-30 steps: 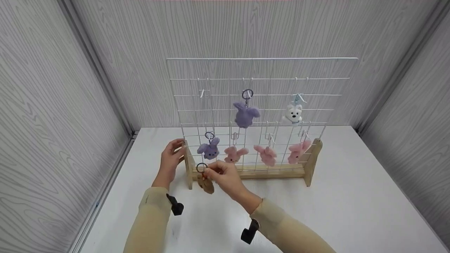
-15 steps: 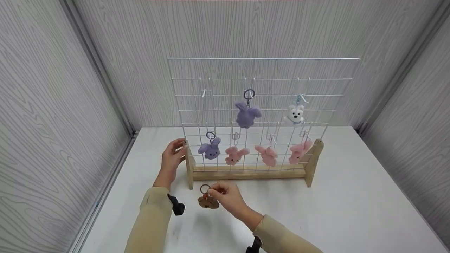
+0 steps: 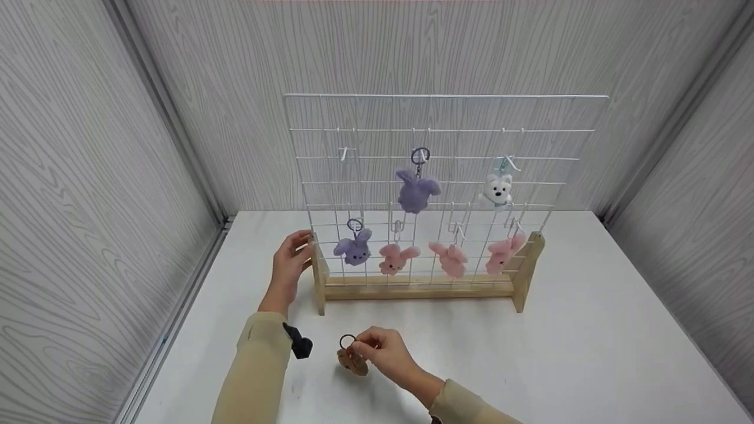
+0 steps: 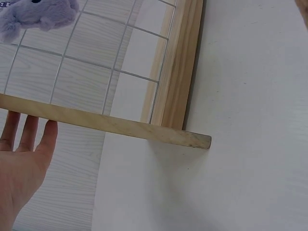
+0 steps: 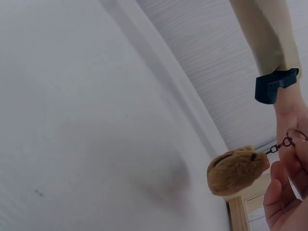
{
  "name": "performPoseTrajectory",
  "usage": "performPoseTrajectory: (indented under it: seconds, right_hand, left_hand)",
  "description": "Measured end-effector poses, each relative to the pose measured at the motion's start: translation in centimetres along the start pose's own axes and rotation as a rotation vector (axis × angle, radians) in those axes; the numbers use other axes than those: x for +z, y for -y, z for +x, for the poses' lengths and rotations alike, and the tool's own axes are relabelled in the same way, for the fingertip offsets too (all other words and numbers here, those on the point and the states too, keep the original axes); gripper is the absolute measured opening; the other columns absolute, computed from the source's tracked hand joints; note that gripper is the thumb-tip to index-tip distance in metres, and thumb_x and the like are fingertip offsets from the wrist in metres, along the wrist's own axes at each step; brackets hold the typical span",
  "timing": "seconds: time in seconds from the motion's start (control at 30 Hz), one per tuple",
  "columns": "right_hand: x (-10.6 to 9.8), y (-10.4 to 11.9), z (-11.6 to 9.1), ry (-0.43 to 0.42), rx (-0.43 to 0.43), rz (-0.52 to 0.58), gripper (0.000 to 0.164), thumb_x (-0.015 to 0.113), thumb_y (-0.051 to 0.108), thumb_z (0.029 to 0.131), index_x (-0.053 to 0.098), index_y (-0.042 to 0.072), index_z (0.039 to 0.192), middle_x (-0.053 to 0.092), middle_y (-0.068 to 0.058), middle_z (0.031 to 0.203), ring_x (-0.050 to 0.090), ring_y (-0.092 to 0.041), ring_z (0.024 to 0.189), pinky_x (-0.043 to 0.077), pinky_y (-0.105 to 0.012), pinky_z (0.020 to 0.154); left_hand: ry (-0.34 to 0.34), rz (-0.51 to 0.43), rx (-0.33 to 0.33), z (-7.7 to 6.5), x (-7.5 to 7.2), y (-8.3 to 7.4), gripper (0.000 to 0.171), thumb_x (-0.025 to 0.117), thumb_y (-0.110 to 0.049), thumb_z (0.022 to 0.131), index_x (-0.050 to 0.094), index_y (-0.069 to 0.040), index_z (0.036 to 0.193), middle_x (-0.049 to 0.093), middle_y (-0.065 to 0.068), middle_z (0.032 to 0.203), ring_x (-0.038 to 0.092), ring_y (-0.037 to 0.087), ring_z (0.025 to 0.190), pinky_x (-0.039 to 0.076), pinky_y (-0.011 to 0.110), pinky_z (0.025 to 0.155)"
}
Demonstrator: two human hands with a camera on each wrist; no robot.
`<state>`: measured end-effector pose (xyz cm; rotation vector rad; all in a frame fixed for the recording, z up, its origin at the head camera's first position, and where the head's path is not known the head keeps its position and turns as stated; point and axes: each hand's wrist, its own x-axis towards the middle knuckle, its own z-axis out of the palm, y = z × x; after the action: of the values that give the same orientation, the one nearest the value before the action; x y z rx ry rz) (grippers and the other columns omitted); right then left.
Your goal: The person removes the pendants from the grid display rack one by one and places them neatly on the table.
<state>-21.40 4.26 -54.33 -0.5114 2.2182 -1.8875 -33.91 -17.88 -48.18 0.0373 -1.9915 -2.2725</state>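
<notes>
My right hand (image 3: 389,356) pinches a brown plush keychain (image 3: 354,363) between thumb and fingers, low over the table in front of the rack. In the right wrist view its furry body (image 5: 233,174) dangles from a short dark chain below a metal ring (image 5: 294,136). My left hand (image 3: 288,262) touches the outer side of the display rack's left wooden leg (image 3: 318,277). Seen from the left wrist, the fingertips (image 4: 50,126) reach the wood's edge, extended. The left thumb is out of sight there.
The white wire grid (image 3: 377,182) bears purple bunny keychains (image 3: 417,191), several pink bunny keychains (image 3: 452,261) and a white dog keychain (image 3: 498,189). A bare hook (image 3: 344,154) sits at upper left. Grey wood-grain walls (image 3: 377,47) enclose the white table (image 3: 589,341).
The right hand has drawn the brown keychain down from in front of the grid toward the table's near side. The left hand has stayed at the rack's leg.
</notes>
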Motion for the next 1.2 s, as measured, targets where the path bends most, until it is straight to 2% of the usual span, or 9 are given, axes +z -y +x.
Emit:
performPoseTrajectory:
  seconds: [0.17, 0.3, 0.5, 0.67, 0.8, 0.9, 1.03, 1.07, 1.2]
  right_hand:
    - [0.0, -1.1, -0.3, 0.032, 0.013, -0.005, 0.008, 0.065, 0.012, 0.088, 0.069, 0.005, 0.086, 0.066, -0.003, 0.081, 0.059, -0.024, 0.073, 0.048, -0.021, 0.06]
    - [-0.4, -2.0, -0.2, 0.024, 0.005, -0.005, 0.01, 0.064, 0.011, 0.089, 0.068, 0.003, 0.088, 0.067, -0.007, 0.082, 0.06, -0.029, 0.075, 0.049, -0.023, 0.061]
    - [-1.2, -3.2, 0.5, -0.01, 0.025, 0.027, 0.012, 0.065, 0.012, 0.088, 0.068, 0.0, 0.088, 0.067, -0.013, 0.083, 0.059, -0.021, 0.075, 0.048, -0.022, 0.064]
    - [-1.7, -4.3, 1.3, -0.072, 0.085, -0.013, 0.013, 0.067, 0.014, 0.086, 0.068, 0.0, 0.087, 0.064, -0.005, 0.079, 0.055, -0.014, 0.07, 0.049, -0.024, 0.061]
    - [-1.8, -4.8, 1.8, -0.109, 0.115, -0.052, 0.013, 0.066, 0.013, 0.086, 0.068, 0.0, 0.087, 0.062, -0.003, 0.076, 0.055, -0.015, 0.069, 0.049, -0.027, 0.059]
    - [-1.7, -4.4, 2.0, -0.129, 0.138, -0.056, 0.013, 0.065, 0.011, 0.087, 0.067, -0.002, 0.087, 0.061, -0.005, 0.075, 0.056, -0.017, 0.067, 0.048, -0.029, 0.056]
    - [-1.5, -4.5, 2.6, -0.162, 0.205, -0.062, 0.012, 0.064, 0.01, 0.087, 0.066, -0.002, 0.087, 0.059, -0.005, 0.074, 0.055, -0.017, 0.063, 0.047, -0.029, 0.053]
    - [-1.5, -5.1, 2.9, -0.168, 0.223, -0.061, 0.011, 0.064, 0.011, 0.087, 0.067, 0.0, 0.087, 0.059, -0.004, 0.074, 0.054, -0.014, 0.062, 0.047, -0.028, 0.052]
    - [-1.3, -5.4, 3.4, -0.185, 0.256, -0.063, 0.01, 0.064, 0.009, 0.086, 0.067, -0.001, 0.085, 0.06, -0.004, 0.073, 0.055, -0.014, 0.061, 0.048, -0.027, 0.052]
  left_hand:
    - [-0.008, 0.008, 0.0, 0.0, 0.0, 0.1, 0.035, 0.06, -0.013, 0.092, 0.051, -0.012, 0.126, 0.049, 0.007, 0.129, 0.049, 0.02, 0.116, 0.043, 0.035, 0.094]
    - [-0.003, 0.008, 0.0, 0.0, 0.1, 0.2, 0.036, 0.059, -0.012, 0.092, 0.05, -0.012, 0.127, 0.049, 0.006, 0.128, 0.048, 0.019, 0.116, 0.043, 0.035, 0.094]
    - [0.001, 0.015, -0.002, 0.0, 0.0, 0.2, 0.037, 0.059, -0.013, 0.093, 0.049, -0.012, 0.128, 0.048, 0.005, 0.129, 0.048, 0.019, 0.117, 0.043, 0.034, 0.094]
    - [0.006, 0.006, 0.006, 0.0, 0.0, 0.2, 0.036, 0.058, -0.013, 0.093, 0.049, -0.012, 0.128, 0.048, 0.006, 0.129, 0.048, 0.02, 0.117, 0.043, 0.036, 0.094]
    - [-0.002, 0.021, 0.003, 0.1, 0.1, 0.2, 0.036, 0.058, -0.014, 0.093, 0.049, -0.013, 0.127, 0.049, 0.005, 0.128, 0.048, 0.018, 0.117, 0.043, 0.034, 0.094]
    - [0.001, 0.022, 0.002, 0.1, 0.1, 0.3, 0.036, 0.058, -0.015, 0.093, 0.049, -0.013, 0.128, 0.049, 0.005, 0.129, 0.048, 0.018, 0.118, 0.043, 0.034, 0.094]
    - [0.001, 0.022, -0.002, 0.0, 0.1, 0.2, 0.036, 0.058, -0.015, 0.093, 0.049, -0.013, 0.128, 0.048, 0.006, 0.129, 0.047, 0.019, 0.119, 0.043, 0.035, 0.095]
    - [0.0, 0.022, 0.0, 0.0, 0.1, 0.2, 0.036, 0.058, -0.015, 0.093, 0.049, -0.013, 0.128, 0.048, 0.006, 0.129, 0.047, 0.019, 0.119, 0.043, 0.035, 0.095]
    - [0.005, 0.019, 0.005, 0.0, 0.0, 0.2, 0.037, 0.058, -0.015, 0.094, 0.048, -0.012, 0.129, 0.048, 0.007, 0.13, 0.046, 0.02, 0.119, 0.042, 0.036, 0.096]
